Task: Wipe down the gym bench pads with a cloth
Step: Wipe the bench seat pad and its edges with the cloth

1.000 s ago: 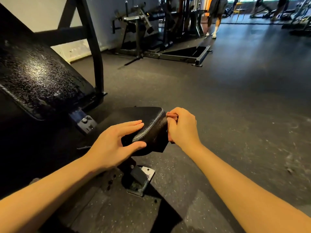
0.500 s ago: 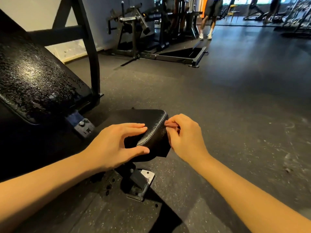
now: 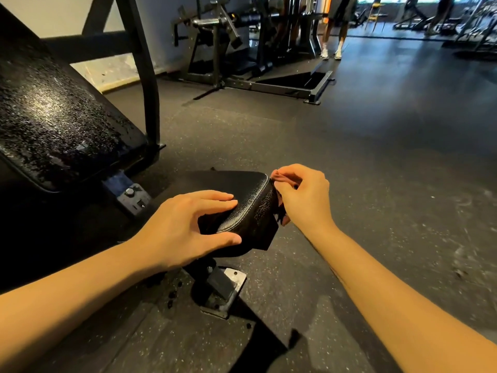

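Two pads in front of me: the seat pad (image 3: 242, 189) low at centre, and the tilted back pad (image 3: 59, 117) up at 10 o'clock, its skin beaded with wet drops; one cloth (image 3: 279, 178), reddish where it shows, sits at the seat pad's 3 o'clock end; my right hand (image 3: 304, 203) has it pinched between thumb and curled fingers, right against that end; a little more of it peeks out under the hand at 6 o'clock; my left hand (image 3: 185, 227) is released, fingers straight across the top of the seat pad on its 8 o'clock side, thumb lying along the near edge; a dark flap (image 3: 259, 235) hangs off the pad's near right corner, and I cannot tell whether it is cloth or cover; at 6 o'clock below the pad, one bolted base plate (image 3: 236, 278) on the rubber floor (image 3: 376, 184); one adjuster knob (image 3: 130, 191) between the two pads; far off at 1 o'clock, one person (image 3: 341, 8) stands beside a weight machine (image 3: 215, 44).
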The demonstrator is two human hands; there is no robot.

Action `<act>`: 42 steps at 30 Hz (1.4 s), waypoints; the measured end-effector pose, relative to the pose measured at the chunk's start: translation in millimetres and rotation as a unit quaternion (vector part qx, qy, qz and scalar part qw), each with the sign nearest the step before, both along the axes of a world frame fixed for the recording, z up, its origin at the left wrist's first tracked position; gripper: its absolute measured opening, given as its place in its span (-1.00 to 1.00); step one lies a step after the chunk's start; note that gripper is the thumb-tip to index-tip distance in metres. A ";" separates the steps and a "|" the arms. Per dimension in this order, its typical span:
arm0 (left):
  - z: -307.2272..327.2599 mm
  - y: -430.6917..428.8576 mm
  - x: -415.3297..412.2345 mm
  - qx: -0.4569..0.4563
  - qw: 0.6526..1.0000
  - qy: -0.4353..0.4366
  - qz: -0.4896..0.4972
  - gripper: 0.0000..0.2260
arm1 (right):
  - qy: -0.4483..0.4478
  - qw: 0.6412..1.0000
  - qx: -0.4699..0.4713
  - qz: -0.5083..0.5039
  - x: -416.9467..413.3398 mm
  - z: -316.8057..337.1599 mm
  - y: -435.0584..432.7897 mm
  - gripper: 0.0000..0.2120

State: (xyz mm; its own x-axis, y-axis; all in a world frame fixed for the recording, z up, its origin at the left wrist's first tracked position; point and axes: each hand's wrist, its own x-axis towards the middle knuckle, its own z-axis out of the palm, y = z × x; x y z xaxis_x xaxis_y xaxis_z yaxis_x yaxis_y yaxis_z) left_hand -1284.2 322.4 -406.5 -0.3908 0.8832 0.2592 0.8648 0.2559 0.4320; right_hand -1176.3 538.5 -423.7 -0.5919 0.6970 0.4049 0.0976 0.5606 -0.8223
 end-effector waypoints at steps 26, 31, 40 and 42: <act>1.9 -3.8 -11.3 -0.018 0.999 -0.024 -0.043 -0.36 | -0.014 0.997 0.078 -0.019 30.1 -20.6 -38.1 -0.92; 1.3 -4.7 -12.0 -0.024 0.998 -0.031 -0.042 -0.37 | -0.017 0.982 0.153 0.111 54.7 -25.7 -82.1 -0.94; 1.5 -4.3 -9.4 -0.020 0.999 -0.027 -0.040 -0.35 | -0.019 0.981 0.162 0.105 51.3 -27.9 -74.9 -0.93; 2.8 -3.9 -9.3 -0.019 0.999 -0.021 -0.036 -0.35 | -0.012 0.991 0.133 0.024 33.7 -26.2 -47.7 -0.92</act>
